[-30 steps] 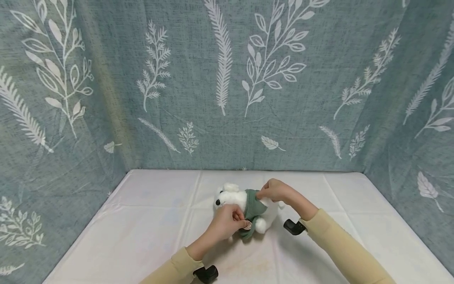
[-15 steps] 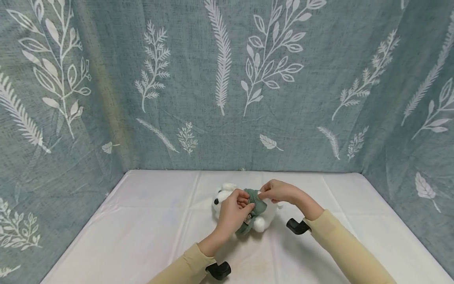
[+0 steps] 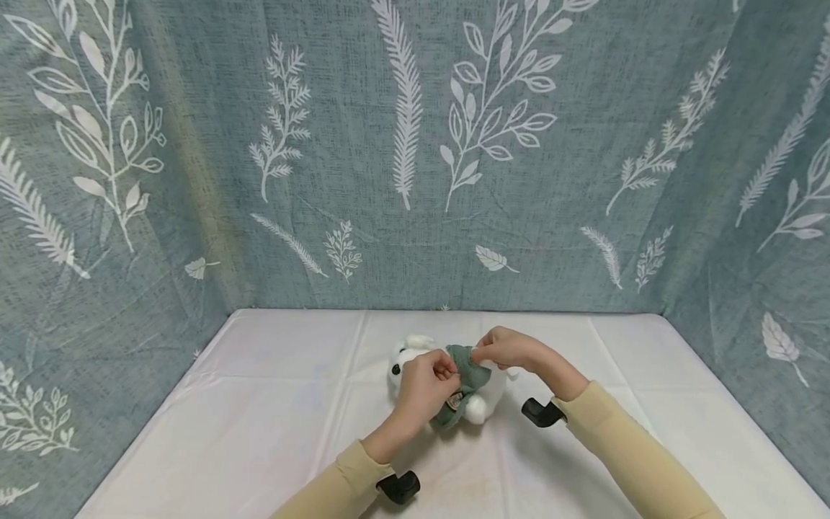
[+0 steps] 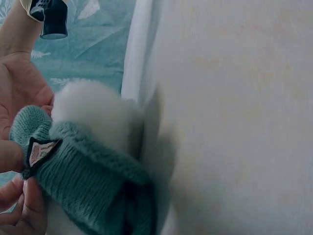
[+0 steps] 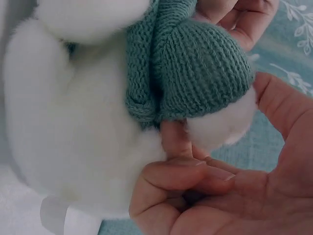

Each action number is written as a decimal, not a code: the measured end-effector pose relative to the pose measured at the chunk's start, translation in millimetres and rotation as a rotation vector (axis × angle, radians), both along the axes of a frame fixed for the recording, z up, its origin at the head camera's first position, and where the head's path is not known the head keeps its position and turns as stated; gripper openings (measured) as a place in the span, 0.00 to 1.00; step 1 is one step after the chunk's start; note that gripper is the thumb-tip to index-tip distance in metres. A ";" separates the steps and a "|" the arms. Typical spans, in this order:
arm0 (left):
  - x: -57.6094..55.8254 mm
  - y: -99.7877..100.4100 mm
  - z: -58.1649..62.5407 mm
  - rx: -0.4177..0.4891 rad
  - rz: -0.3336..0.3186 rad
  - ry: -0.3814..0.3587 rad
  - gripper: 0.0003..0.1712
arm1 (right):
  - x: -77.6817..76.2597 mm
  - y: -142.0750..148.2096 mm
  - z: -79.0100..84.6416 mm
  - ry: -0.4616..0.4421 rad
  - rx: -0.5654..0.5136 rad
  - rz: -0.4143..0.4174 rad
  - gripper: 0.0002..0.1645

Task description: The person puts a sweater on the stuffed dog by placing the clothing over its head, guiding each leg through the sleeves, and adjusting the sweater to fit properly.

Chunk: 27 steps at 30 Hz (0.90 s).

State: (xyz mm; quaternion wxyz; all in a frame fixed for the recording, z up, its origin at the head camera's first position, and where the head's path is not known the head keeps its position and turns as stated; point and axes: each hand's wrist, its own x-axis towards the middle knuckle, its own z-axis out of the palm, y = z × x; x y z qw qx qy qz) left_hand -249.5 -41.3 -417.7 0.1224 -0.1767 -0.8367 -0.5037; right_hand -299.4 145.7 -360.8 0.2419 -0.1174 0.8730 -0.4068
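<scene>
leafy cloth lines our table's far side. our left hand pinches the toy's sweater; our right hand grips its right end.

I see a plain, pale yellow-beige left sleeve, lightly creased toward its cuff, and a matching right sleeve, both long and fitted. Below each cuff I make out a stubby black housing: the left wrist unit and the right wrist unit, both rounded and bent. My left wrist view shows the latter's smooth barrel ending in a flat face.
</scene>
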 end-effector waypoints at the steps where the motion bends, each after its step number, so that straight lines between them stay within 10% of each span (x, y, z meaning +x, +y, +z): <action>1: 0.3 -1.0 0.5 -0.016 0.002 0.005 0.06 | -0.2 -0.5 -0.3 -0.001 0.001 -0.006 0.12; 10: 0.9 -7.4 0.5 -0.164 0.068 0.093 0.09 | 1.6 -6.1 -1.3 -0.005 0.004 -0.089 0.11; 27: -12.8 -11.0 14.5 -0.100 0.059 0.091 0.09 | 13.9 -4.0 11.6 0.082 0.089 -0.150 0.16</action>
